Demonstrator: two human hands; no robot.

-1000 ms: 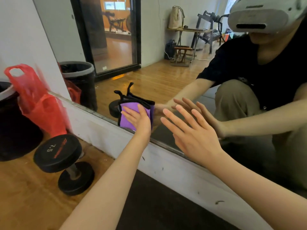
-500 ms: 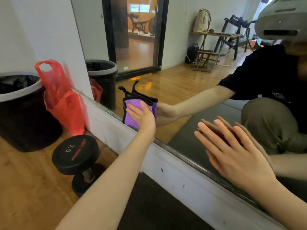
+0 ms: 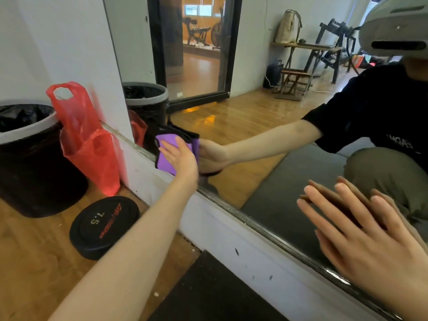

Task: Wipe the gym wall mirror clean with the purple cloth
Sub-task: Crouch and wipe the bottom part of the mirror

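The gym wall mirror (image 3: 243, 126) fills the upper right, above a white baseboard. My left hand (image 3: 179, 157) presses a folded purple cloth (image 3: 165, 156) with black edging flat against the glass near the mirror's lower left corner. My right hand (image 3: 361, 237) rests open on the glass at the lower right, fingers spread, holding nothing. The mirror shows my own reflection crouching with both arms out.
A black bin (image 3: 27, 156) with a grey rim stands at the left. A red plastic bag (image 3: 88, 144) leans on the wall beside it. A black 7.5 dumbbell (image 3: 104, 227) lies on the wooden floor. A dark mat (image 3: 208, 290) lies below the baseboard.
My left hand has slid the cloth leftwards along the bottom of the mirror towards its corner. My right hand stays flat on the glass, now lower right in view.
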